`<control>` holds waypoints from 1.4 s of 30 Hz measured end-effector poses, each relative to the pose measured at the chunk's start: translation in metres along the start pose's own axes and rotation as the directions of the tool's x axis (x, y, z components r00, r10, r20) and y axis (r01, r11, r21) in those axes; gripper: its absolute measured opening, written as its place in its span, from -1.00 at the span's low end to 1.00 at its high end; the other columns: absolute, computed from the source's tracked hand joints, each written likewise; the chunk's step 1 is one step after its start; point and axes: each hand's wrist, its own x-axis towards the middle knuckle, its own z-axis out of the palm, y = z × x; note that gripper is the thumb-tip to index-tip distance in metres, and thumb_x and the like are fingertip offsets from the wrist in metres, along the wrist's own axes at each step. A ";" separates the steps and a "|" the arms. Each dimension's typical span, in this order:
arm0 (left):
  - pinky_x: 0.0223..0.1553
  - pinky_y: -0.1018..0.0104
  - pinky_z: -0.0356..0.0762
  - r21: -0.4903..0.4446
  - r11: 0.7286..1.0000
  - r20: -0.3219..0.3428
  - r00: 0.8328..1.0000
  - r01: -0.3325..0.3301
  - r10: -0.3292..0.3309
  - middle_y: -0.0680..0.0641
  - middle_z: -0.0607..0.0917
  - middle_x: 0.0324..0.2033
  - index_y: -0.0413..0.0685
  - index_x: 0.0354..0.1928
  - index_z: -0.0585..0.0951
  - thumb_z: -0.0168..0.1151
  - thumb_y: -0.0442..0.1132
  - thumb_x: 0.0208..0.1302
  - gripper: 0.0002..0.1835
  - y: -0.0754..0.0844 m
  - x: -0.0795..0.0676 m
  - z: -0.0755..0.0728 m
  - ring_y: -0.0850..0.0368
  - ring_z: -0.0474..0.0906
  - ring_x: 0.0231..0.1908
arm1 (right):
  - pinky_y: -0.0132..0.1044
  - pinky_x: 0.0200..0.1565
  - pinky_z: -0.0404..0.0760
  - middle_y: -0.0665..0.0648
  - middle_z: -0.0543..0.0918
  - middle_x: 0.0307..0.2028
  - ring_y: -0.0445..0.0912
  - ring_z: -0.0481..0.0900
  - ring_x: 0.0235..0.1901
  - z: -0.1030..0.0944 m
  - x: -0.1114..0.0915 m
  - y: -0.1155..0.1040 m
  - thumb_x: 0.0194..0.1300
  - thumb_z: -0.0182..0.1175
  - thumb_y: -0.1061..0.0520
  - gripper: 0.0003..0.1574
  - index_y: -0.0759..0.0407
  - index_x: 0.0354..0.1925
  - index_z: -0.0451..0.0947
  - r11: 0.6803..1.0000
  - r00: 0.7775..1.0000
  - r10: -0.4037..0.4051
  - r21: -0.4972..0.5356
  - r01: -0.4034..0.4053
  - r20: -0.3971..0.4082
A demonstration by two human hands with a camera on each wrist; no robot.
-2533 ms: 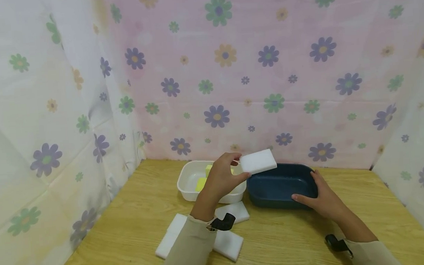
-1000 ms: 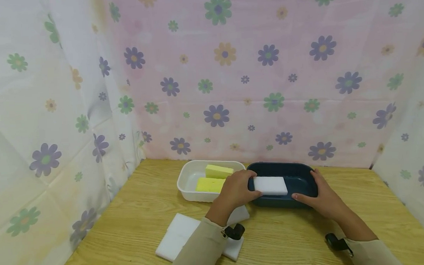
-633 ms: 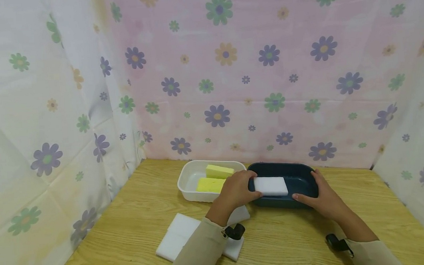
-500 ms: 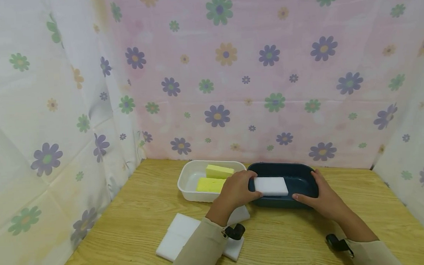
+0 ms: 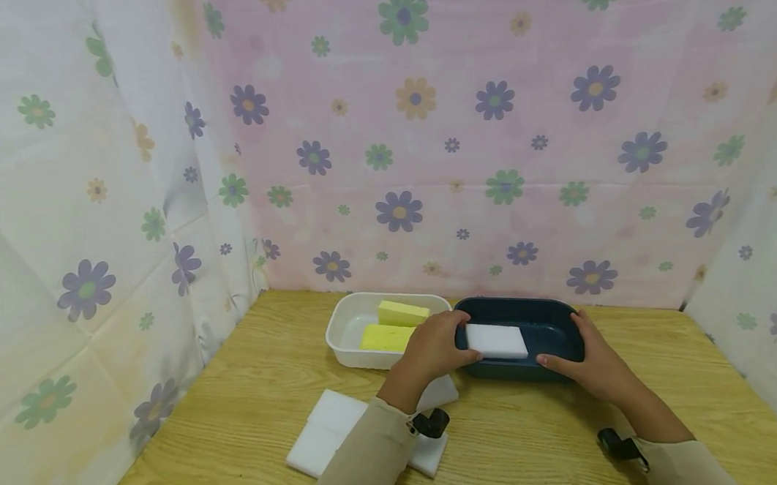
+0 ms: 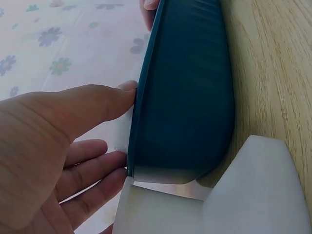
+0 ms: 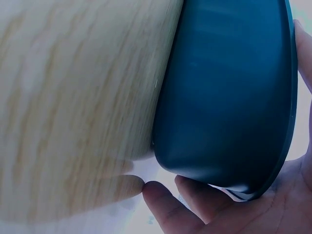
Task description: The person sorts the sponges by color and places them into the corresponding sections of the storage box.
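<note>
My left hand (image 5: 433, 343) is at the left end of a dark blue basin (image 5: 517, 307), thumb toward the front and fingers toward the back. Between them it holds a white sponge (image 5: 497, 341), lying flat inside the basin's left half. In the left wrist view the thumb overlaps the basin's rim (image 6: 141, 92), and the sponge is mostly hidden behind the basin wall. My right hand (image 5: 596, 367) grips the basin's right end, thumb over the front rim and fingers around the outer side. The right wrist view has those fingers curled beside the basin's wall (image 7: 219, 107).
Left of the blue basin stands a white basin (image 5: 351, 358) containing a pale yellow sponge (image 5: 402, 313) and a brighter yellow one (image 5: 382, 338). Several white sponges (image 5: 326, 432) lie on the wooden table (image 5: 238, 397), partly behind my left sleeve. Flowered cloth (image 5: 455, 122) encloses the back and sides.
My left hand has lowered the white sponge from above the blue basin's rim down into its left half. For the last second both hands have stayed still.
</note>
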 end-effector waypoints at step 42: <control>0.18 0.15 0.57 0.125 0.984 0.088 0.989 -0.130 0.119 0.12 0.66 0.23 0.17 0.27 0.64 0.52 0.19 0.18 -0.36 0.005 -0.022 -0.019 0.17 0.59 0.22 | 0.64 0.25 0.07 0.37 -0.49 0.63 0.59 -0.20 0.51 -0.001 0.000 -0.001 0.29 0.31 -0.46 0.56 0.18 0.66 -0.48 1.000 1.000 0.011 0.014 -0.012 0.016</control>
